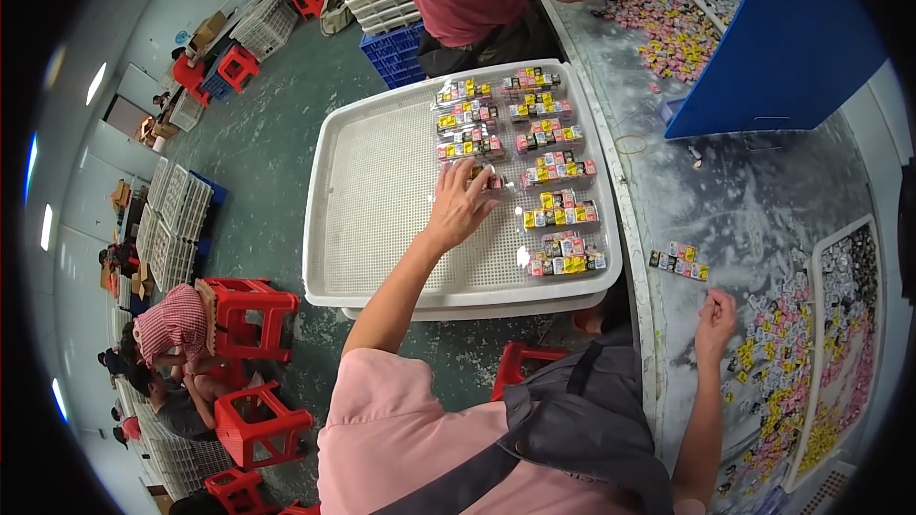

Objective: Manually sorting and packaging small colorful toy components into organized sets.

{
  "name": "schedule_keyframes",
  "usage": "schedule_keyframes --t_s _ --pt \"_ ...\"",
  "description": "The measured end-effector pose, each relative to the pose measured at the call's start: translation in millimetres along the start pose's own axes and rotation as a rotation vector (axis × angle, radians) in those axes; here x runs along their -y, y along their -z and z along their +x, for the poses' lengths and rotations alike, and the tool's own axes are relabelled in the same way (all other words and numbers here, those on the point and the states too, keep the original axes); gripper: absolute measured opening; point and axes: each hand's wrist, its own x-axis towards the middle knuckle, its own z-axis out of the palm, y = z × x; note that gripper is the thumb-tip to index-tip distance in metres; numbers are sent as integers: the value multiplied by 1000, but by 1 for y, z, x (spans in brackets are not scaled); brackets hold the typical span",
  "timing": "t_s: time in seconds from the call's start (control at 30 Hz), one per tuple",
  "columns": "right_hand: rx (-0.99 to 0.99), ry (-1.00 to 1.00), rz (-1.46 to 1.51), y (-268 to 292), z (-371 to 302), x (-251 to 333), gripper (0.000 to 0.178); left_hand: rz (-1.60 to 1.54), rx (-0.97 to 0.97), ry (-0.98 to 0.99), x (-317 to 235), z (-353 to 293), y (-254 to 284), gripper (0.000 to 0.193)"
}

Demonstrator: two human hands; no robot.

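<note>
**Person's arms and hands, head view**

Left arm: pink short sleeve, bare forearm stretched forward and up, nearly straight. Left hand (458, 205): back facing up, fingers spread and curled down. Right arm: forearm raised along the right side. Right hand (716, 315): loosely curled, fingertips tucked downward.

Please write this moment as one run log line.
left hand: setting clear packet in white tray | right hand: on table, at loose small pieces

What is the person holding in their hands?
The left hand rests on a clear packet of small coloured pieces in the white tray, gripping its near end. The right hand holds nothing visible.
</note>
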Motion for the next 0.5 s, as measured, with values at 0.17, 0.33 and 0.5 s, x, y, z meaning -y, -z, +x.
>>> schedule_keyframes --t_s 0.17,0.33,0.5 --pt "-6 28 -6 -1 -1 -2 16 100 11 25 7 -5 -6 55" --pt "-9 6 -18 -2 -2 0 14 94 -36 39 4 -1 -13 59" --pt "10 -8 -22 -4 -3 3 16 125 -85 196 -3 -14 -3 88"
